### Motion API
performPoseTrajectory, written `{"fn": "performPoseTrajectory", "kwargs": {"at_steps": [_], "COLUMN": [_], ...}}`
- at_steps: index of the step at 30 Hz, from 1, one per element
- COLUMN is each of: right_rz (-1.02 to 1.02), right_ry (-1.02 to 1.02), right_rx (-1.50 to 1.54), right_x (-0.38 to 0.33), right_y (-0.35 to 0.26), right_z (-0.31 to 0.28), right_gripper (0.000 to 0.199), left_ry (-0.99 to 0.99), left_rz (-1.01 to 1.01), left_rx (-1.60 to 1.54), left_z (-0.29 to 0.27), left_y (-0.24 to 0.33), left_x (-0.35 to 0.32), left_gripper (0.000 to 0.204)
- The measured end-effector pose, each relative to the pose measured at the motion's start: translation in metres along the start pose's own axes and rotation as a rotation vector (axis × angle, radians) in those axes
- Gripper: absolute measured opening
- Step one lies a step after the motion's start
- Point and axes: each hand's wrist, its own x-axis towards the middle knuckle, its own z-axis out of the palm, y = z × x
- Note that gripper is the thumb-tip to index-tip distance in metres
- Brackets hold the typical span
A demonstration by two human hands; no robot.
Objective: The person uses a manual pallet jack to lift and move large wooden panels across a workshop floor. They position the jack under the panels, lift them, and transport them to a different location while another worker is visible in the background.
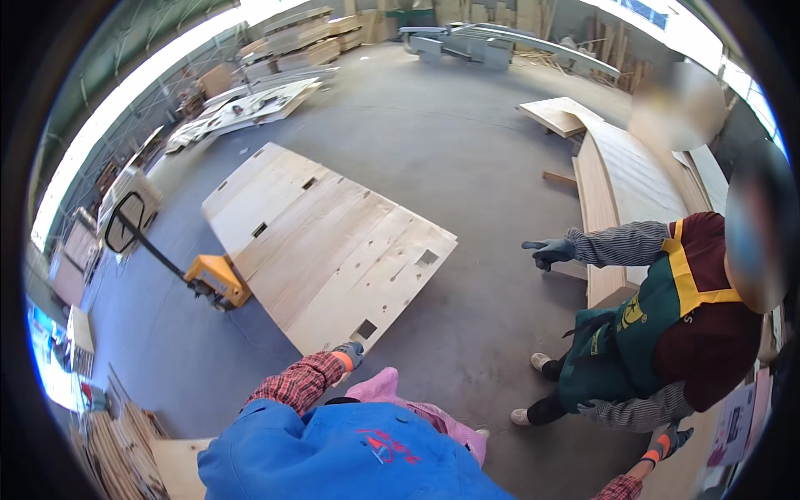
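A large pale wooden panel [333, 242] with several rectangular cutouts lies raised above the floor, over a yellow pallet jack [218, 279]. At its near corner, beside a cutout, is my left hand [348, 356] in a grey glove with an orange cuff; its fingers appear closed on the panel's edge. Out to the lower right, my right hand [669, 442], gloved alike, has its fingers stretched out over a light board [679, 475]. Close to that hand is a printed sheet [733, 425].
A co-worker [658, 325] in a green apron stands at right, one gloved hand pointing toward the panel. Behind them lie long wooden boards [612, 167]. Stacked timber [304, 42] and a metal machine [475, 46] stand at the back. Wood strips [117, 450] lean at lower left.
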Motion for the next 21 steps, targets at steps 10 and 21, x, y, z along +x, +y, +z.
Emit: {"fn": "performPoseTrajectory", "kwargs": {"at_steps": [10, 21], "right_rz": [-0.091, -0.120], "right_ry": [-0.183, -0.394], "right_rx": [0.525, 0.808], "right_x": [-0.011, -0.048], "right_y": [-0.043, -0.081], "right_z": [0.088, 0.112], "right_gripper": [0.050, 0.038], "left_ry": [0.257, 0.814], "left_rz": [-0.301, -0.384], "left_rx": [-0.134, -0.228], "left_z": [0.022, -0.299], "left_y": [0.062, 0.160], "left_x": [-0.031, 0.050], "left_gripper": [0.055, 0.095]}}
